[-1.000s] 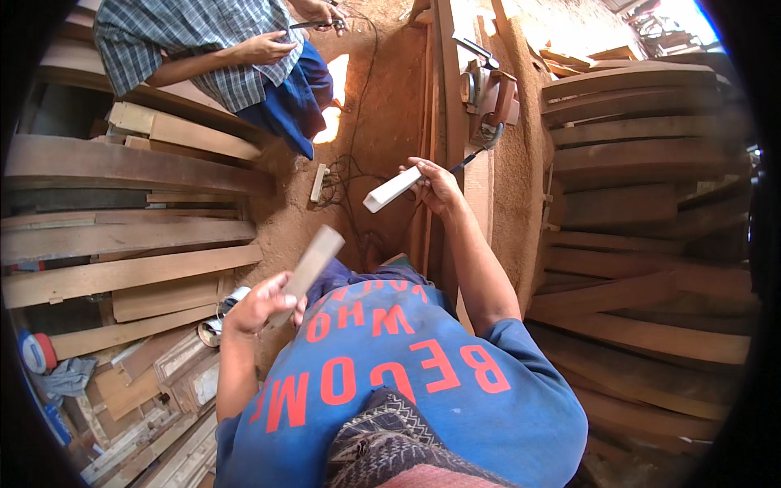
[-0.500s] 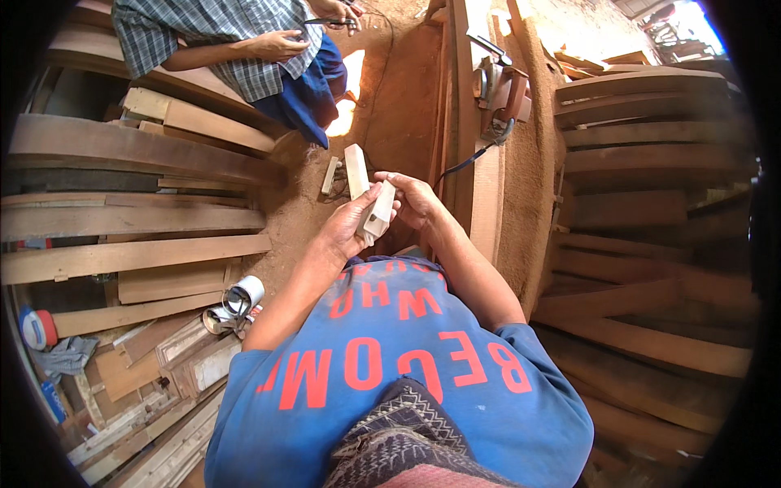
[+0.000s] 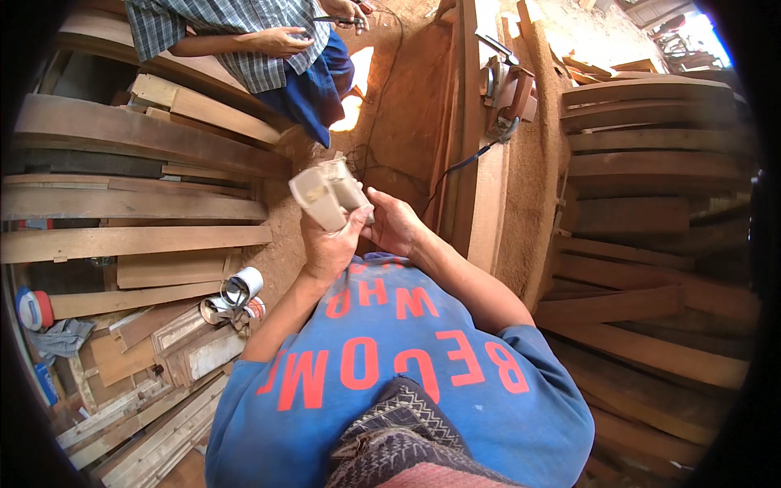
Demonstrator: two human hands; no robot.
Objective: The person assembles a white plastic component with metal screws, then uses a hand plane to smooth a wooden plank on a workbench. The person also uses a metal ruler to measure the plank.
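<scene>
A pale wooden piece (image 3: 327, 199), blocky and notched, is held up in front of my body. It looks like several short parts side by side, slightly smeared by motion. My left hand (image 3: 329, 246) is closed on its lower part, the thumb lying across the near side. My right hand (image 3: 396, 225) is against the right end of the piece, its thumb along the edge; its fingertips are partly hidden behind the piece and my left hand.
A corded power tool (image 3: 508, 98) rests on a long beam (image 3: 489, 191) at right. Curved planks are stacked left (image 3: 138, 207) and right (image 3: 651, 171). A person (image 3: 236, 49) in a checked shirt is at the upper left. An open can (image 3: 242, 285) stands near scrap wood.
The wooden piece has turned and tilted left, showing a broader notched face. My left hand moved slightly left with it, and my right hand has shifted lower.
</scene>
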